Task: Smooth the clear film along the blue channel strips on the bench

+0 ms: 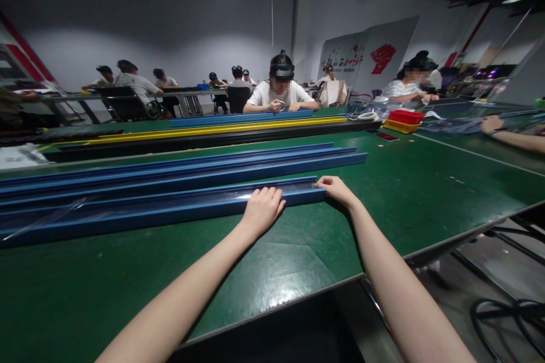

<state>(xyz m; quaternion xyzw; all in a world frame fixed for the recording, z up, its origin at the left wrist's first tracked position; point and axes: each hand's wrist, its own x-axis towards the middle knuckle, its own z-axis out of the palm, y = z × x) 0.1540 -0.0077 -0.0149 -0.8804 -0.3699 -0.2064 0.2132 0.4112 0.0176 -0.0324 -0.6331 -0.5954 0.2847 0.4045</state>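
A long blue channel-shaped profile [170, 207] lies nearest to me on the green table, its open side up. Clear plastic film [55, 216] runs inside it, shiny near my hand and loose and wrinkled towards the left. My left hand [263, 210] is closed over the near wall of the profile, with its fingers reaching into the trough. At the right end of the profile, my right hand [335, 188] makes a pinch, apparently on the end of the clear film; its fingertips are partly hidden.
More blue profiles [255, 167] lie just behind, parallel to mine. Yellow and black strips [213, 133] stretch across farther back. A red and yellow bin [403, 121] and a phone [382, 135] are at the right rear. A co-worker [281, 88] sits opposite; another person's arm [517, 139] reaches in from the right.
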